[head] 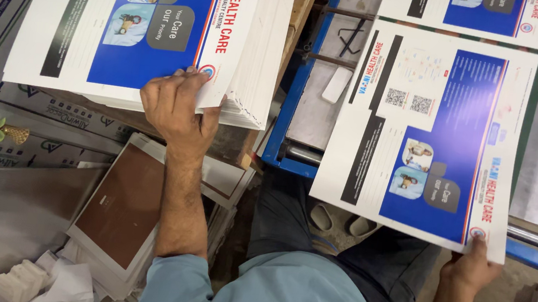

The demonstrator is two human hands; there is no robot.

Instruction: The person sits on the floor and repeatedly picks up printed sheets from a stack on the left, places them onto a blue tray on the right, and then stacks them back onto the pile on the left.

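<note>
Our right hand (470, 267) pinches the loose printed sheet (427, 131), light and floppy, by its corner at five o'clock, while our left hand (177, 109) curls closed over the stack's (148, 28) edge at ten o'clock.

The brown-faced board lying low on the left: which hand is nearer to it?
Left. The left hand grips the corner of the printed sheet stack just above the brown-faced board; the right hand holds a single printed sheet far across the frame.
</note>
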